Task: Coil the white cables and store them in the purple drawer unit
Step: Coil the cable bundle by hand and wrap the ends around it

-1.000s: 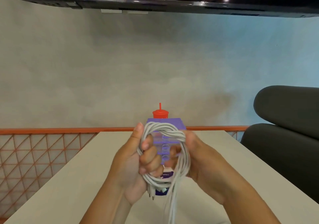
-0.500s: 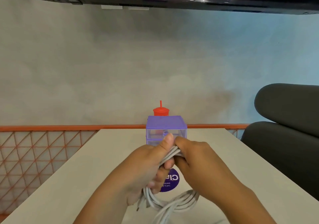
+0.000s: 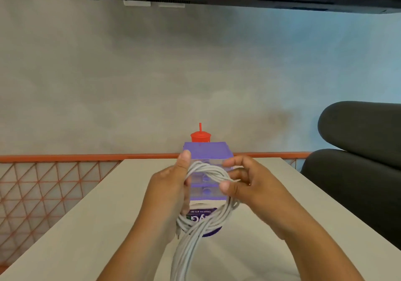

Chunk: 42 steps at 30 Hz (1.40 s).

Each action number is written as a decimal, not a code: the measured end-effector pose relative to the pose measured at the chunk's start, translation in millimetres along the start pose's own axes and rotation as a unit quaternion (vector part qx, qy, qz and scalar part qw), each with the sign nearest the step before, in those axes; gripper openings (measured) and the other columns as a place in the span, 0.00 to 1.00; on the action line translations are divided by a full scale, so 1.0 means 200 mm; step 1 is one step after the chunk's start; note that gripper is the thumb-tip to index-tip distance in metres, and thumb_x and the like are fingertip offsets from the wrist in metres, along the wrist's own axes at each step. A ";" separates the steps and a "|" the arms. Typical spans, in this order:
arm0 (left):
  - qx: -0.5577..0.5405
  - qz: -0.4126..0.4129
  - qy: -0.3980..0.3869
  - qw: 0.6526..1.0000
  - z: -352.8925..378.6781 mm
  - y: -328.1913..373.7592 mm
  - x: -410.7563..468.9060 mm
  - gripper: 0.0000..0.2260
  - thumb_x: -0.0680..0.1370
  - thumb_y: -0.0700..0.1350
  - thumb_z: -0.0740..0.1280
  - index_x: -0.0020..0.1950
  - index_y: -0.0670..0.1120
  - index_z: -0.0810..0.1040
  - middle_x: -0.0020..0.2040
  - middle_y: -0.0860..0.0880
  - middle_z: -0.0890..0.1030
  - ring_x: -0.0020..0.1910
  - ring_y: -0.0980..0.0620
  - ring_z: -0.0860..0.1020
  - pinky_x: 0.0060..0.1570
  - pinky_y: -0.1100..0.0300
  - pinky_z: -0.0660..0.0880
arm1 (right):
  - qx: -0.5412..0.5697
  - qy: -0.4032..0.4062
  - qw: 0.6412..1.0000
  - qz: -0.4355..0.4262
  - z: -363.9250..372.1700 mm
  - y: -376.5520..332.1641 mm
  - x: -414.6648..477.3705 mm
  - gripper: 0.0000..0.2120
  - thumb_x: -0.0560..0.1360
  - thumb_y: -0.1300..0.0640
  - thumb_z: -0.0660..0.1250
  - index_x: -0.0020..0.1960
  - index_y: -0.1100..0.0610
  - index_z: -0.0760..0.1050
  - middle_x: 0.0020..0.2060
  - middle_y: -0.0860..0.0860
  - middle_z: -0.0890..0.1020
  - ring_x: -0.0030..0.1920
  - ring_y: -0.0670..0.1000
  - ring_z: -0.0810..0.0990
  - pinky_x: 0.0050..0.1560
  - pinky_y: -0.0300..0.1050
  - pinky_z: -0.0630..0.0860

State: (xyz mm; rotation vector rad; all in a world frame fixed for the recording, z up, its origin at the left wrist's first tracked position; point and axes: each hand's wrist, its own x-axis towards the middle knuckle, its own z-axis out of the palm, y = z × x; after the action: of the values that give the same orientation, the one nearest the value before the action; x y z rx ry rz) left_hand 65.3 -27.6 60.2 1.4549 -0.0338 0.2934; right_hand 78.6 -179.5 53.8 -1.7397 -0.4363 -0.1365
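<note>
A bundle of white cables forms an upright loop in front of me, with loose strands trailing down toward the lower edge of the frame. My left hand grips the loop's left side, thumb up. My right hand pinches the loop's upper right between thumb and fingers. Just behind the loop stands the purple drawer unit with clear drawers, partly hidden by the cables and hands; its drawers look closed.
A red lidded cup with a straw stands behind the drawer unit. A round purple sticker lies on the beige table. An orange mesh railing runs on the left, a dark chair on the right.
Both hands lifted the cable bundle from low near the table and spread it into an open upright loop in front of the drawer unit.
</note>
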 end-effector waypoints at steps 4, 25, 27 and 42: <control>-0.062 -0.034 0.010 0.997 -0.01 0.00 0.01 0.22 0.77 0.58 0.59 0.30 0.43 0.65 0.16 0.52 0.60 0.14 0.55 0.58 0.23 0.65 0.57 | -0.239 0.072 0.963 -0.105 0.15 -0.03 -0.04 0.25 0.74 0.59 0.66 0.65 0.41 0.63 0.52 0.38 0.73 0.48 0.40 0.75 0.45 0.28 0.70; -0.154 0.050 -0.001 0.987 -0.02 0.01 -0.01 0.21 0.74 0.57 0.58 0.29 0.44 0.64 0.19 0.52 0.58 0.18 0.54 0.55 0.20 0.65 0.57 | 0.201 -0.013 0.979 0.021 0.11 0.00 -0.01 0.31 0.64 0.67 0.68 0.60 0.41 0.70 0.38 0.52 0.79 0.40 0.51 0.78 0.48 0.46 0.76; -0.166 0.053 0.011 0.985 -0.01 0.01 -0.01 0.21 0.75 0.58 0.57 0.28 0.45 0.65 0.19 0.52 0.58 0.18 0.55 0.55 0.21 0.65 0.56 | 0.048 0.047 0.997 0.026 0.16 0.00 -0.01 0.24 0.70 0.62 0.68 0.59 0.39 0.70 0.46 0.50 0.80 0.45 0.49 0.80 0.52 0.49 0.77; -0.253 0.078 -0.038 0.964 -0.10 0.02 0.03 0.18 0.67 0.57 0.60 0.28 0.43 0.66 0.16 0.52 0.58 0.16 0.56 0.55 0.22 0.65 0.55 | 0.553 -0.162 0.816 0.049 0.23 0.03 -0.02 0.37 0.55 0.57 0.81 0.57 0.56 0.65 0.24 0.51 0.71 0.27 0.51 0.75 0.32 0.41 0.76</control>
State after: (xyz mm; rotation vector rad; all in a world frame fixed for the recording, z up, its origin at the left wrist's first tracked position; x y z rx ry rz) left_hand 66.6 -6.6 63.3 0.9544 -0.2681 0.3282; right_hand 71.2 -136.7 37.2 -0.6066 -0.5198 0.4342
